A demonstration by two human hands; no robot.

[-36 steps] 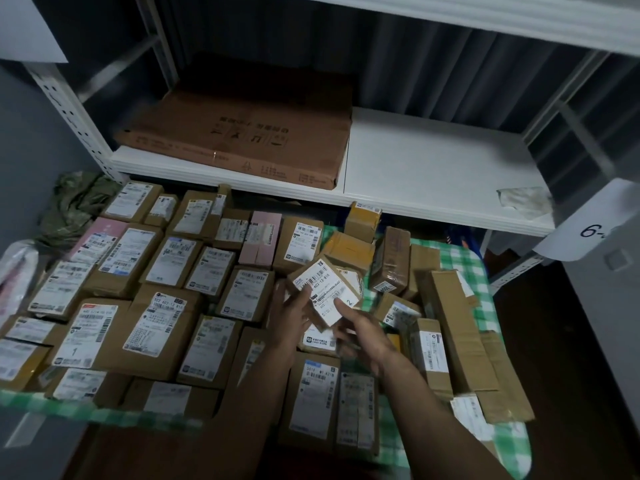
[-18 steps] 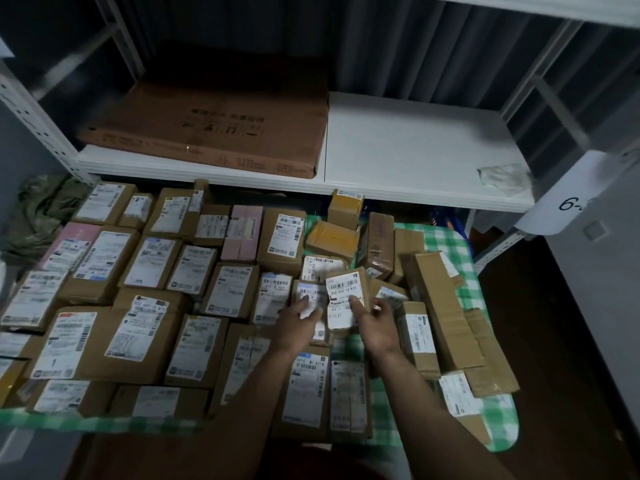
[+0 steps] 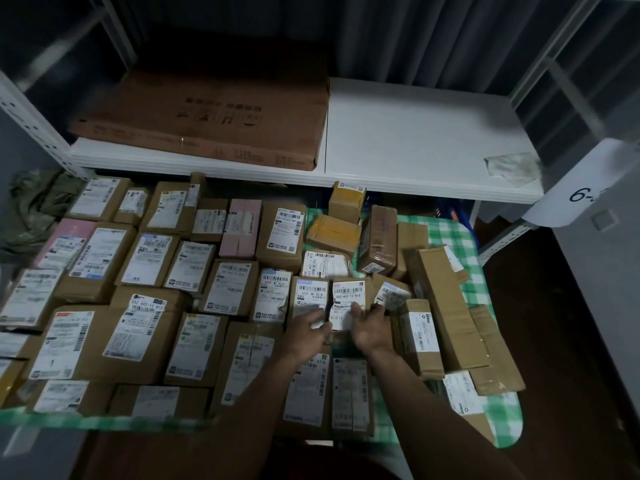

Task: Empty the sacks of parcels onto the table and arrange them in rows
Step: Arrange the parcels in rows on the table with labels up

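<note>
Several brown cardboard parcels with white labels lie in rows on a table with a green checked cloth [image 3: 450, 233]. A small labelled parcel [image 3: 349, 294] lies flat in the row beside another small parcel [image 3: 310, 296]. My right hand [image 3: 369, 323] rests on the near edge of that small parcel with fingers spread. My left hand [image 3: 308, 329] rests on the neighbouring parcel, its fingers touching the label. On the right, unsorted parcels [image 3: 443, 306] lie at odd angles in a loose pile.
A white metal shelf [image 3: 415, 140] hangs over the table's far side and carries a large flat brown box [image 3: 207, 116]. A green sack [image 3: 34, 206] lies crumpled at the far left. A white sign reading "6-" [image 3: 585, 188] hangs on the right.
The small parcel, held up in both hands a second ago, has been lowered flat into the row. Both hands now rest on top of the parcels.
</note>
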